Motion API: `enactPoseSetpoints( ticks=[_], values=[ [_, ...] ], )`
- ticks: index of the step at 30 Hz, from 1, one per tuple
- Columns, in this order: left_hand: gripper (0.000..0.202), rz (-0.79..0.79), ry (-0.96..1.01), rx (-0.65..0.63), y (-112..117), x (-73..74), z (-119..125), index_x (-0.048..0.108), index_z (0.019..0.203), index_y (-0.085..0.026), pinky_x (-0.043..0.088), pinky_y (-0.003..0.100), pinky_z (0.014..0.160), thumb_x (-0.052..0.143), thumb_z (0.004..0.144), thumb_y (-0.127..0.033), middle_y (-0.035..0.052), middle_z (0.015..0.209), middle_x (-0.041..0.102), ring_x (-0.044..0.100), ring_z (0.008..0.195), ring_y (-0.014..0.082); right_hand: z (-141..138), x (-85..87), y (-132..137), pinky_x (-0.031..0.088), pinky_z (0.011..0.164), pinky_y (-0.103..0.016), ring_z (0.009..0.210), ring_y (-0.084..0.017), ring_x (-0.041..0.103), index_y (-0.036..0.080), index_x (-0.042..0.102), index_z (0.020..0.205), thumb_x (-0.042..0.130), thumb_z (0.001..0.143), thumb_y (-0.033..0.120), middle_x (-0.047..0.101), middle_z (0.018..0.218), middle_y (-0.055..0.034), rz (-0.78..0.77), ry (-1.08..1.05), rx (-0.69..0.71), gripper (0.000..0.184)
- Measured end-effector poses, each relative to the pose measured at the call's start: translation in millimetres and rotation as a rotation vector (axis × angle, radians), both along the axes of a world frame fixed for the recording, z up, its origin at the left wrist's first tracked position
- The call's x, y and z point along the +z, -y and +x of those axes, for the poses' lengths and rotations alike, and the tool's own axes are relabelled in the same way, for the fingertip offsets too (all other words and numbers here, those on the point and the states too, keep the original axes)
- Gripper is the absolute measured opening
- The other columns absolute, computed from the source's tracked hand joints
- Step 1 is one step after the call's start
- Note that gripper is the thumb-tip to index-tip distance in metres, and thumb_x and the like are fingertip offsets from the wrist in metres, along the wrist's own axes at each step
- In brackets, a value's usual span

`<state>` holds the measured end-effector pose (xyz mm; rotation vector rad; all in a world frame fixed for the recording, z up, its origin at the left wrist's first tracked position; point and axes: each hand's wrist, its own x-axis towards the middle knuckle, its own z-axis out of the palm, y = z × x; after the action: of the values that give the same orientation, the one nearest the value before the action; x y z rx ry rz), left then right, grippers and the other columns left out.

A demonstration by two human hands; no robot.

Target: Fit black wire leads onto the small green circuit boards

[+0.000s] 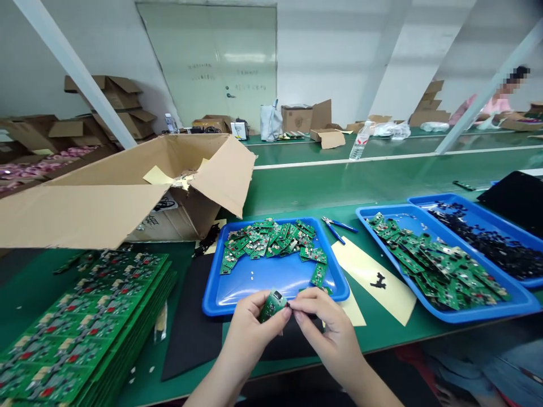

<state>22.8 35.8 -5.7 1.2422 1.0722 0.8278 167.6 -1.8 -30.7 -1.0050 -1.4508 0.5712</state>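
Observation:
My left hand grips a small green circuit board by its edges, with a dark square part showing near its top. The fingertips of my right hand are pinched round a tiny black piece at the board's right edge; whether it is fixed to the board I cannot tell. Both hands are over the near rim of a blue tray. Loose circuit boards lie piled toward the far side of that tray.
Stacked board panels stand at left, before an open cardboard box. Blue-handled cutters and yellow paper with black scraps lie right of the tray. Further right, blue trays hold boards and black parts. A person sits far right.

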Motion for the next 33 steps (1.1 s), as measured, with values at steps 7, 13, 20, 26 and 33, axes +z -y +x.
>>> enactPoseSetpoints(
  ticks=[7, 13, 20, 26, 33],
  values=[
    [0.019, 0.019, -0.031, -0.101, 1, 5.1, 2, 0.053, 0.056, -0.017, 0.032, 0.021, 0.045, 0.064, 0.065, -0.029, -0.0059, 0.047, 0.044, 0.038, 0.045, 0.0093, 9, 5.8, 7, 0.056, 0.077, -0.026, 0.086, -0.015, 0.066, 0.022, 0.071, 0.091, 0.057, 0.082, 0.008, 0.06, 0.105, -0.0079, -0.002, 0.042, 0.006, 0.023],
    [0.019, 0.109, -0.095, -0.091, 10, 5.8, 8, 0.048, 0.05, -0.018, 0.028, 0.021, 0.049, 0.061, 0.063, -0.023, -0.0058, 0.049, 0.04, 0.033, 0.05, 0.0089, 20, 6.4, 11, 0.055, 0.077, -0.028, 0.085, -0.017, 0.065, 0.021, 0.072, 0.074, 0.053, 0.088, 0.018, 0.061, 0.108, -0.0077, -0.094, -0.035, -0.036, 0.023],
    [0.015, 0.232, -0.17, -0.107, 18, 9.8, 12, 0.05, 0.051, -0.018, 0.029, 0.021, 0.048, 0.057, 0.064, -0.02, -0.0055, 0.048, 0.043, 0.035, 0.047, 0.0089, 21, 11.3, 10, 0.054, 0.068, -0.026, 0.075, -0.016, 0.066, 0.019, 0.068, 0.069, 0.052, 0.087, 0.011, 0.066, 0.085, -0.0063, 0.046, 0.106, -0.216, 0.025],
    [0.017, -0.014, -0.034, -0.034, 21, 14.6, 13, 0.054, 0.057, -0.018, 0.033, 0.021, 0.048, 0.064, 0.068, -0.027, -0.0053, 0.05, 0.046, 0.039, 0.047, 0.0095, 40, 24.0, 4, 0.056, 0.069, -0.03, 0.077, -0.02, 0.068, 0.019, 0.071, 0.085, 0.054, 0.089, 0.021, 0.071, 0.081, -0.0073, -0.084, 0.103, -0.166, 0.018],
    [0.024, -0.06, 0.07, 0.063, 20, 8.4, 15, 0.059, 0.062, -0.017, 0.04, 0.02, 0.05, 0.074, 0.067, -0.035, -0.0041, 0.054, 0.052, 0.047, 0.051, 0.0105, 18, 13.6, 17, 0.057, 0.065, -0.028, 0.068, -0.019, 0.07, 0.017, 0.07, 0.081, 0.063, 0.084, 0.04, 0.072, 0.072, -0.0058, -0.578, -0.23, 0.228, 0.025]
  ],
)
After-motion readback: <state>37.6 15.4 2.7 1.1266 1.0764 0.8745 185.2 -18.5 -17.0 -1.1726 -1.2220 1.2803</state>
